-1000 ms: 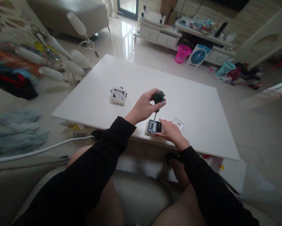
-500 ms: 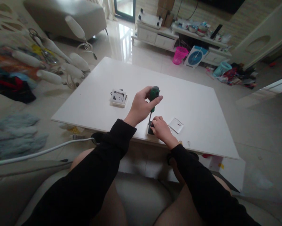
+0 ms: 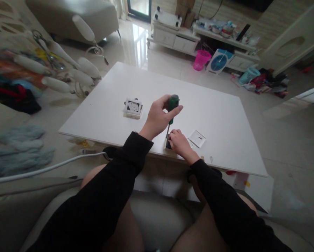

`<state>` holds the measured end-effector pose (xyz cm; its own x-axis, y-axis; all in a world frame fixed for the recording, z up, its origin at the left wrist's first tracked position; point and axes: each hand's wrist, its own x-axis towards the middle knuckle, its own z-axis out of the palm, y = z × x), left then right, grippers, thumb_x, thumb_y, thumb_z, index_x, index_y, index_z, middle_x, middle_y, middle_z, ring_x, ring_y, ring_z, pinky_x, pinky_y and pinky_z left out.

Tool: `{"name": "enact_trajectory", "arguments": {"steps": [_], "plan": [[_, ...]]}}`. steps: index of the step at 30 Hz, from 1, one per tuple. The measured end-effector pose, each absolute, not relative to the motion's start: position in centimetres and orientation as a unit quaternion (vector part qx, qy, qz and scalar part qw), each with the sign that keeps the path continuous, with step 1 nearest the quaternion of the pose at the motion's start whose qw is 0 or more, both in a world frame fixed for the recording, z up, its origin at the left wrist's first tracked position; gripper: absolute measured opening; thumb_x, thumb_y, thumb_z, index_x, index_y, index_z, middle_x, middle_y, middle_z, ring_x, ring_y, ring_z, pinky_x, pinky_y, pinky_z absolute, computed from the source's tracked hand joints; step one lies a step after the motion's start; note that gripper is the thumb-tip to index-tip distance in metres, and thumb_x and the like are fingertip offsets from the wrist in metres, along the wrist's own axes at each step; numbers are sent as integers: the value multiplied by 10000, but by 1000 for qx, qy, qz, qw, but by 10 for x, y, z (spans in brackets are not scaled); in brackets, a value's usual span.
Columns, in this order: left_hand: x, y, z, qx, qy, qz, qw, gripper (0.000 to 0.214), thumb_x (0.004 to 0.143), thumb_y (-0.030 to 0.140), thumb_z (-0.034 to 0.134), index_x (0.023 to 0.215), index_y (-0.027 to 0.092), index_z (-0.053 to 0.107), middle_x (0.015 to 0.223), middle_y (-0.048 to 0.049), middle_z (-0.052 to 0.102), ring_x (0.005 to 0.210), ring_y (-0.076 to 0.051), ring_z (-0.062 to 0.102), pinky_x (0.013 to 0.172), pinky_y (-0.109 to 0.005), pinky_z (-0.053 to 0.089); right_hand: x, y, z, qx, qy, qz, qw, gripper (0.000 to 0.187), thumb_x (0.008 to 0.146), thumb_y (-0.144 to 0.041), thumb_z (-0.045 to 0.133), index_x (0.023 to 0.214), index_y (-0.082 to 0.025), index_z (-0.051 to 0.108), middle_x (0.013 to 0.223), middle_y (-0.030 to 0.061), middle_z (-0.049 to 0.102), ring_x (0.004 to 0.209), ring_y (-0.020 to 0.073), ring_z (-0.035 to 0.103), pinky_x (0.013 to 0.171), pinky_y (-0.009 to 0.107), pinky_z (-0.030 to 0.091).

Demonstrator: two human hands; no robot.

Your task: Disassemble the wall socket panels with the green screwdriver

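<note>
My left hand (image 3: 159, 113) is closed around the green handle of a screwdriver (image 3: 173, 102), held nearly upright. Its shaft points down to a small white wall socket box with a dark inside (image 3: 168, 144) at the table's near edge. Bent over that box, my right hand (image 3: 179, 142) has its fingers curled on the dark part and hides much of it. Just right of this hand lies a square white cover plate (image 3: 197, 139). Further left, another white socket box (image 3: 133, 107) sits with a frame and a dark-patterned piece on top.
The white table (image 3: 212, 115) spans the middle. Small bits, one of them a pale piece (image 3: 211, 159), lie near its front edge. A floor lamp (image 3: 78, 75) stands close to the left corner. A pink basket (image 3: 201, 60) and blue fan (image 3: 219, 61) are beyond.
The whole view has shifted slightly. Both hands keep their places at the box, with the screwdriver at nearly the same tilt.
</note>
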<state>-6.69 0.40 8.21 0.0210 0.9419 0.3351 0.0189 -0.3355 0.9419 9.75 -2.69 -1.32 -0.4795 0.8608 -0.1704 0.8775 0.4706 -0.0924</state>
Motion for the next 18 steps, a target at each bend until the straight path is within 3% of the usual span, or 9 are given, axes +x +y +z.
{"name": "enact_trajectory", "arguments": {"steps": [8, 18], "plan": [[-67, 4, 82, 589, 408, 566, 407, 233, 869, 356, 757, 988, 180, 662, 924, -32, 693, 882, -153, 648, 771, -275, 565, 93, -29, -10, 501, 858, -52, 100, 230, 972, -98, 478, 1128, -128, 645, 1239, 193, 582, 1117, 317, 520, 874, 432, 535], [-67, 2, 82, 586, 413, 563, 411, 232, 864, 358, 754, 983, 179, 667, 898, -30, 679, 843, -140, 627, 710, -252, 545, 93, -29, -9, 484, 868, -36, 104, 257, 918, -34, 499, 1104, -136, 644, 1227, 181, 589, 1110, 295, 522, 876, 390, 570]]}}
